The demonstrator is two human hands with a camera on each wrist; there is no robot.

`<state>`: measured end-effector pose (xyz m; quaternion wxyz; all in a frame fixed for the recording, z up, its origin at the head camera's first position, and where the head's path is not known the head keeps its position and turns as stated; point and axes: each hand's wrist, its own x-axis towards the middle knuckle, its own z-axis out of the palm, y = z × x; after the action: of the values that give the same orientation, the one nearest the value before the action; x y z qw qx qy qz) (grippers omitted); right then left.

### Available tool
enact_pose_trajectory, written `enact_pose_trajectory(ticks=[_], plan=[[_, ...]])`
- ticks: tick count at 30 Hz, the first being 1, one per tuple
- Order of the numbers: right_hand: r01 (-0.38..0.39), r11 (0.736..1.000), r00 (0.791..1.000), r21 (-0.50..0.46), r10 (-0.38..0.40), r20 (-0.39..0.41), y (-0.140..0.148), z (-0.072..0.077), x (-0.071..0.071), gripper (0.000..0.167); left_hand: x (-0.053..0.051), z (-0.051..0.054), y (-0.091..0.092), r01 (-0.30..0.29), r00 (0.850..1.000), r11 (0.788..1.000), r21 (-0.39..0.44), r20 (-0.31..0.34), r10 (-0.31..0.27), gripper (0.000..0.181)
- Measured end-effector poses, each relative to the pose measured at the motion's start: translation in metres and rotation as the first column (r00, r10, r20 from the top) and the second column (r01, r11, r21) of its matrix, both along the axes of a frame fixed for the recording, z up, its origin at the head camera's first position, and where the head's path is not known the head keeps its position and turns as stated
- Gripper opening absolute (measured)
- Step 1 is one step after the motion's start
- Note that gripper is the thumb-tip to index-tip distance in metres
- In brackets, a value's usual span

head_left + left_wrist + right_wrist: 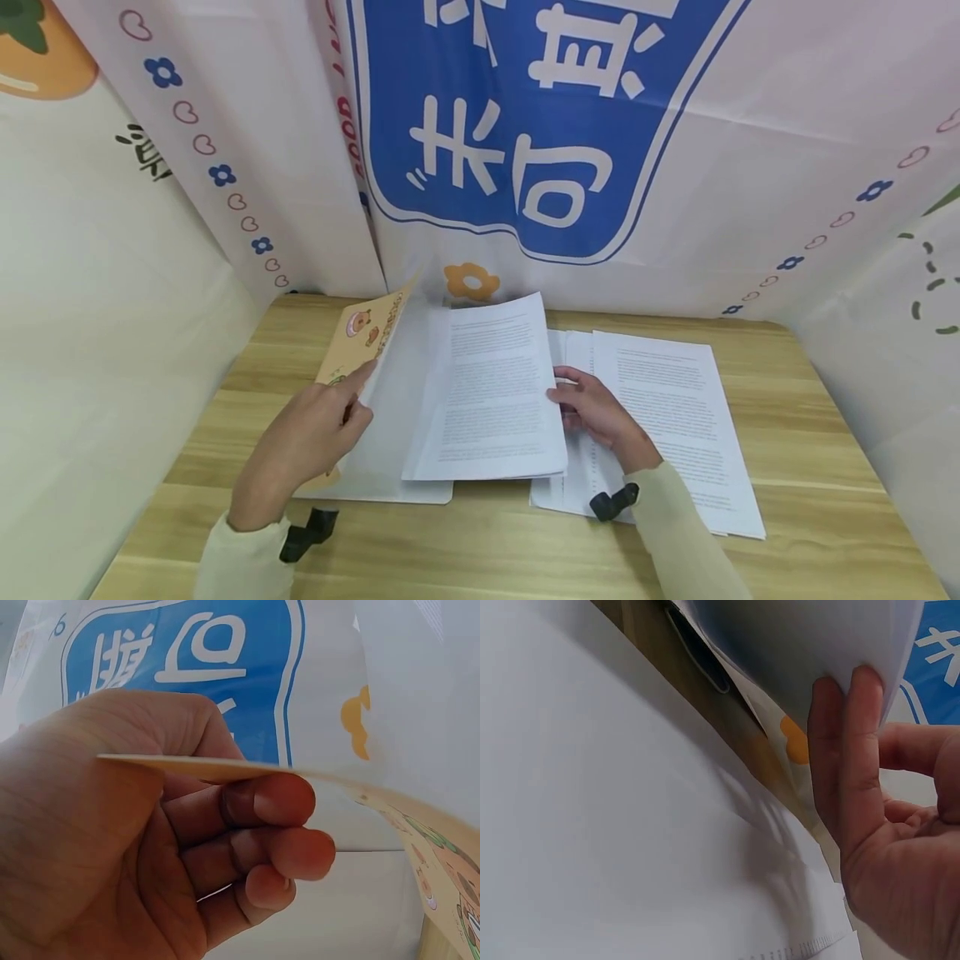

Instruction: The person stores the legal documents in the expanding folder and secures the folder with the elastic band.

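Tan, cartoon-printed cover [351, 343], white, text-lined sheets [495, 383], left hand [311, 429] curled, gripping cover, right hand [597, 412] curled, pinching sheets' edge

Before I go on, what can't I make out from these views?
Head view: the print on the held sheets, in the right hand, is too small to read.
Head view: part of the tan cover is hidden by the left hand.
Head view: the right sleeve hides part of the lower edge of the table sheets.
Left wrist view: the picture's right edge cuts off the tan cover.
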<state>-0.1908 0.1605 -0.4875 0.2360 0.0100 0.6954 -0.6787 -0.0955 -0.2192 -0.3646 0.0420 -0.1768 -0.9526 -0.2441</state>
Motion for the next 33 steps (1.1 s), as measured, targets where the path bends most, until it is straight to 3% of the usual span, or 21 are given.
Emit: enact_pose_trajectory(ticks=[12, 33], plan=[[-0.064, 0.997, 0.998, -0.039, 0.064, 0.004, 0.002, 0.002, 0.01, 0.047, 0.0, 0.002, -0.002, 0.007, 1.0, 1.0, 0.006, -0.004, -0.007, 0.055], [0.008, 0.998, 1.0, 0.065, -0.007, -0.021, 0.031, 0.004, 0.014, 0.051, 0.001, 0.002, -0.004, 0.007, 1.0, 1.0, 0.002, -0.019, -0.007, 0.056]])
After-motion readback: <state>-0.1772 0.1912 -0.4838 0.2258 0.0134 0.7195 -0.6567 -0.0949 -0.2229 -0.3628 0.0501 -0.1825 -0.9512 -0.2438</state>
